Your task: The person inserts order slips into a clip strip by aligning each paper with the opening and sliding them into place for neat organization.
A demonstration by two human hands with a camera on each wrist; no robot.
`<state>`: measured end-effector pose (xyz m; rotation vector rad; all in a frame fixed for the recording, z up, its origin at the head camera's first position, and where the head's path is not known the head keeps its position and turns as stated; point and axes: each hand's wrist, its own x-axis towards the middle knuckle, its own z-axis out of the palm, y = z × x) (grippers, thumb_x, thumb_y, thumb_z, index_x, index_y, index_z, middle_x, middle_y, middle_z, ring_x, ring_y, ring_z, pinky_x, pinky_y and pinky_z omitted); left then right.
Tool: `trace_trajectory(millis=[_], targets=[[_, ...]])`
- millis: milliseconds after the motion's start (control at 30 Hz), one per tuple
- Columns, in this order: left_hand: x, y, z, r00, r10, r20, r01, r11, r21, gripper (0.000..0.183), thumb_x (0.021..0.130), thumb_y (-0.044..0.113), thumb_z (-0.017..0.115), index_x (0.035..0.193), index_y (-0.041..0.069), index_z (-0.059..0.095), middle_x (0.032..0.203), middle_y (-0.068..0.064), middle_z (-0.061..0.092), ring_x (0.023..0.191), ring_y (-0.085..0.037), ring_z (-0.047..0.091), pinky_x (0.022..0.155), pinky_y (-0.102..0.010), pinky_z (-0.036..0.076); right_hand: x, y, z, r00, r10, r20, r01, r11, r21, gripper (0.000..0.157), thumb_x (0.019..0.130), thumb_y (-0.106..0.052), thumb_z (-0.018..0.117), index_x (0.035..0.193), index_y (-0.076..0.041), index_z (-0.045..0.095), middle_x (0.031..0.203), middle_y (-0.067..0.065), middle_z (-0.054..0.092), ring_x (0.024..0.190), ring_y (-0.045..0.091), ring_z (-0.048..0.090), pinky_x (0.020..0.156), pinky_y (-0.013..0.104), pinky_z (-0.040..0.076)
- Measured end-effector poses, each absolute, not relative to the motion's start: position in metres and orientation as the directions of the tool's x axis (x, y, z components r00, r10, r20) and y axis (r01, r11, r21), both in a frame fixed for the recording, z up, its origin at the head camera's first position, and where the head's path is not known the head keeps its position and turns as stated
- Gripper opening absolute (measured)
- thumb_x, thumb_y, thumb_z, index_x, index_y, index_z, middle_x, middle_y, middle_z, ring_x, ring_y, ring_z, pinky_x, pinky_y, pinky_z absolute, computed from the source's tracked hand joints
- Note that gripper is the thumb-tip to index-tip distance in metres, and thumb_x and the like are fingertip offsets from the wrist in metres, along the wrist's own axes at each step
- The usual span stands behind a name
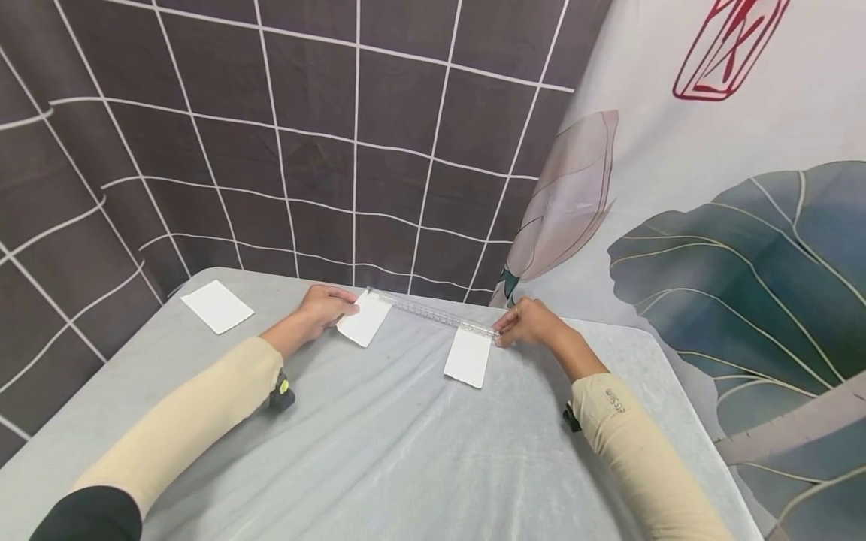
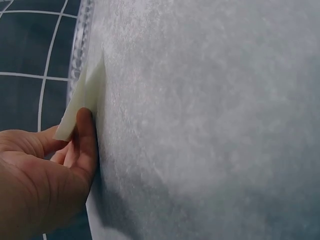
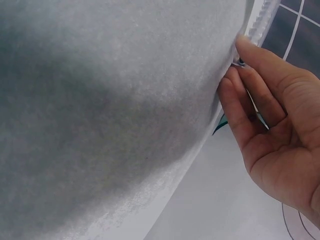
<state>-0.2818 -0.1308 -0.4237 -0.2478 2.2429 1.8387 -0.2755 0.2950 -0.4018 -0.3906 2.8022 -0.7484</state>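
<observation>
My left hand (image 1: 326, 308) pinches the left edge of a white card (image 1: 365, 318) between thumb and fingers. In the left wrist view the card (image 2: 75, 111) is lifted at the pinched edge and leans up from the cloth. A clear plastic ruler-like strip (image 1: 433, 311) runs from the top of this card to the top of a second white card (image 1: 468, 358). At the strip's right end, my right hand (image 1: 531, 327) holds it with thumb and fingertips. The right wrist view shows the strip's ridged end (image 3: 258, 27) right at the thumb tip.
A third white card (image 1: 217, 306) lies flat at the table's back left. Pale grey, wrinkled cloth (image 1: 379, 451) covers the table. Behind it hangs a dark curtain (image 1: 311, 176) with white grid lines; a leaf-patterned white curtain (image 1: 649, 150) hangs at the right.
</observation>
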Motion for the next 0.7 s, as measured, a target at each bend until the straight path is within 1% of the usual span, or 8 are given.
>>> trace_trajectory(millis=[200,333,400,467,500,567,600,700], targets=[[-0.281,-0.127,-0.424,-0.954,0.022,-0.3,-0.289,0.208,0.934,0.049,0.099,-0.004,0.077,0.146,-0.009,0.066,0.074,0.01,0.067,0.051,0.0,0.039,0.049,-0.015,0.035,-0.275,0.295,-0.402,-0.942,-0.308,-0.136,-0.198,0.834,-0.515,0.03,0.08,-0.007,0.101,0.107,-0.002,0.089,0.099,0.013,0.088,0.088,0.018,0.083,0.077,0.027,0.064],[-0.282,-0.126,-0.424,-0.947,0.037,-0.32,-0.305,0.217,0.928,0.05,0.101,-0.002,0.076,0.149,-0.006,0.065,0.069,0.013,0.062,0.053,0.001,0.041,0.052,-0.015,0.036,-0.275,0.295,-0.401,-0.942,-0.308,-0.138,-0.197,0.834,-0.516,0.03,0.08,-0.007,0.101,0.107,-0.002,0.089,0.1,0.013,0.088,0.089,0.019,0.084,0.08,0.03,0.066],[-0.282,-0.126,-0.423,-0.943,0.053,-0.329,-0.309,0.23,0.923,0.051,0.102,0.0,0.076,0.152,-0.004,0.064,0.082,0.004,0.073,0.064,-0.001,0.052,0.064,-0.016,0.048,-0.275,0.295,-0.401,-0.941,-0.309,-0.136,-0.199,0.833,-0.516,0.03,0.08,-0.007,0.1,0.107,-0.002,0.089,0.1,0.013,0.088,0.089,0.02,0.084,0.08,0.03,0.066],[-0.283,-0.125,-0.423,-0.938,0.069,-0.34,-0.314,0.247,0.917,0.052,0.104,0.004,0.075,0.154,-0.002,0.063,0.108,-0.008,0.08,0.078,-0.003,0.06,0.083,-0.021,0.058,-0.275,0.295,-0.401,-0.941,-0.311,-0.134,-0.202,0.833,-0.516,0.03,0.08,-0.007,0.1,0.107,-0.002,0.089,0.1,0.013,0.088,0.089,0.02,0.084,0.08,0.03,0.066],[-0.283,-0.124,-0.423,-0.936,0.075,-0.343,-0.316,0.251,0.915,0.052,0.105,0.005,0.074,0.155,-0.001,0.063,0.125,-0.014,0.079,0.086,-0.005,0.063,0.092,-0.025,0.06,-0.275,0.295,-0.401,-0.941,-0.312,-0.133,-0.203,0.832,-0.516,0.03,0.08,-0.007,0.1,0.107,-0.002,0.089,0.1,0.013,0.088,0.089,0.02,0.084,0.08,0.029,0.066],[-0.283,-0.122,-0.423,-0.934,0.086,-0.347,-0.316,0.258,0.913,0.052,0.106,0.007,0.073,0.156,0.0,0.062,0.156,-0.022,0.066,0.101,-0.01,0.066,0.107,-0.034,0.061,-0.274,0.295,-0.401,-0.94,-0.314,-0.133,-0.206,0.833,-0.514,0.03,0.08,-0.007,0.1,0.107,-0.002,0.089,0.1,0.013,0.088,0.089,0.019,0.084,0.079,0.028,0.065],[-0.283,-0.122,-0.423,-0.933,0.089,-0.35,-0.318,0.258,0.912,0.052,0.107,0.007,0.073,0.157,0.0,0.061,0.161,-0.023,0.062,0.105,-0.011,0.067,0.111,-0.035,0.061,-0.274,0.294,-0.4,-0.94,-0.315,-0.133,-0.207,0.834,-0.512,0.03,0.08,-0.007,0.1,0.107,-0.002,0.089,0.1,0.013,0.088,0.089,0.019,0.084,0.079,0.028,0.065],[-0.285,-0.119,-0.424,-0.929,0.101,-0.356,-0.323,0.246,0.914,0.052,0.108,0.007,0.072,0.158,0.0,0.06,0.165,-0.024,0.059,0.115,-0.015,0.068,0.114,-0.036,0.061,-0.274,0.294,-0.399,-0.939,-0.316,-0.133,-0.209,0.836,-0.508,0.03,0.08,-0.007,0.1,0.108,-0.002,0.089,0.099,0.013,0.088,0.089,0.019,0.084,0.078,0.027,0.064]])
